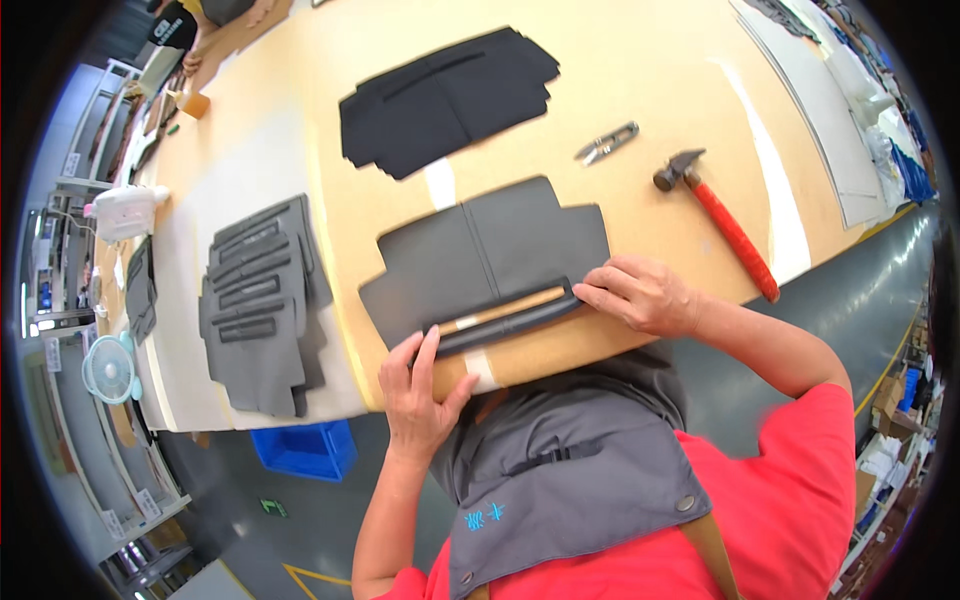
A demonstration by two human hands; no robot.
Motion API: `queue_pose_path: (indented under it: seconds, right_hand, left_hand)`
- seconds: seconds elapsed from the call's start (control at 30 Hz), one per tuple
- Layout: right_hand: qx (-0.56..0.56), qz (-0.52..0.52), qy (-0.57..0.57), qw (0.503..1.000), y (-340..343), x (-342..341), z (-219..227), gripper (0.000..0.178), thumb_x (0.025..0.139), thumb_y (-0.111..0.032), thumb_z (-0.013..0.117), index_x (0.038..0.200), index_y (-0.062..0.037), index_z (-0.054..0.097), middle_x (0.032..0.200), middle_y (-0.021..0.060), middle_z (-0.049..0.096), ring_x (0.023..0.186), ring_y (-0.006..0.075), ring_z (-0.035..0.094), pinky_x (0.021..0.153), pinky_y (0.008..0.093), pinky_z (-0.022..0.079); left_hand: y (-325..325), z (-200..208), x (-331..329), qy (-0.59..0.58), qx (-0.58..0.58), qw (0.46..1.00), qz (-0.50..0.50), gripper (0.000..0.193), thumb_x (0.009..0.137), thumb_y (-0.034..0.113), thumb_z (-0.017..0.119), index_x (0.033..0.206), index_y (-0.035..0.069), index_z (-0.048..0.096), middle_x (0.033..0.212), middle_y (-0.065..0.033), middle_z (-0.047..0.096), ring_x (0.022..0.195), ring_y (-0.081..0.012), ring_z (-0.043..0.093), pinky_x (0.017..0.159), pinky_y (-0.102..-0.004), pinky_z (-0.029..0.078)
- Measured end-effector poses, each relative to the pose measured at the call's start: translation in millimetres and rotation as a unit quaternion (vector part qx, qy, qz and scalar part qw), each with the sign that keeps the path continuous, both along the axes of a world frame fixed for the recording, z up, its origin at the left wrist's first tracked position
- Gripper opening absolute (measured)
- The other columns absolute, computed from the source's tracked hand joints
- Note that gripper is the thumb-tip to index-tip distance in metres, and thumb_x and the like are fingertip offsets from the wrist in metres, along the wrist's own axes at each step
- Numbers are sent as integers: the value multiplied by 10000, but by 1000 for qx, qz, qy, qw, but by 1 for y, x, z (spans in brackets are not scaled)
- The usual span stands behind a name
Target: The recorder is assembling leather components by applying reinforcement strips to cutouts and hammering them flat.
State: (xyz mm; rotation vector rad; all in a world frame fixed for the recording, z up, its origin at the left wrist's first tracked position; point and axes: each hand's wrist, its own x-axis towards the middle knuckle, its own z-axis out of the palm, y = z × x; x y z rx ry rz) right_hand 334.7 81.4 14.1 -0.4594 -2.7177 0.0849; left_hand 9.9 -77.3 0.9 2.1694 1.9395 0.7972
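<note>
We cannot see the near edge of the grey piece (490, 255) where the left hand (420, 390) and right hand (640, 292) cover it. The wooden strip (500, 310) vanishes under folded leather at 1 end. Shelf items at far left are too blurred for us to identify

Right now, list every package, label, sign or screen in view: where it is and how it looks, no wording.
Small white label tags: on the shelving at the far left, rectangular.
Green floor marking: on the grey floor below the blue bin, small.
Cardboard boxes: stacked at the right edge, brown.
No screens visible.
</note>
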Motion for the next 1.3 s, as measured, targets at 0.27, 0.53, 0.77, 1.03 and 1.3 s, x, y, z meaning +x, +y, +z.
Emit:
queue_pose_path:
  seconds: [0.27,0.53,0.77,1.03,1.3]
  right_hand:
    - [-335,-136,273,892,113,-67,55,114,1010,-86,629,1097,-22,665,954,94,693,898,171,667,843,309,521]
    - [-261,-219,147,929,320,-107,43,315,1040,-257,617,1247,-27,672,1050,32,708,982,117,634,890,287,511]
    - [-441,-27,117,890,166,-258,35,240,982,-208,691,1175,-66,703,1131,112,726,1005,229,711,882,343,551]
    - [-244,23,-41,969,50,-388,-10,340,865,-388,802,993,-109,654,976,83,668,984,293,607,826,417,421]
    - [-356,129,107,919,7,-376,19,183,908,-190,753,1007,-89,638,882,66,669,853,279,662,722,409,468]
  left_hand:
    - [122,59,-73,-286,-72,945,142,150,934,70,730,1051,9,659,975,-45,699,919,-143,656,865,-274,502]
    - [309,37,-110,-351,68,918,173,646,859,301,851,1336,-52,594,1145,-125,698,1019,-186,675,880,-305,546]
    - [134,20,-14,-242,84,965,58,196,866,23,741,1061,29,720,1107,-136,687,1045,-323,675,892,-411,545]
    - [18,35,-11,-276,66,954,93,202,860,-37,742,1043,48,746,1017,-97,704,901,-265,695,747,-341,567]
    - [-16,50,-13,-265,85,952,131,218,835,-31,777,1035,54,763,1005,-89,712,876,-252,690,730,-334,569]
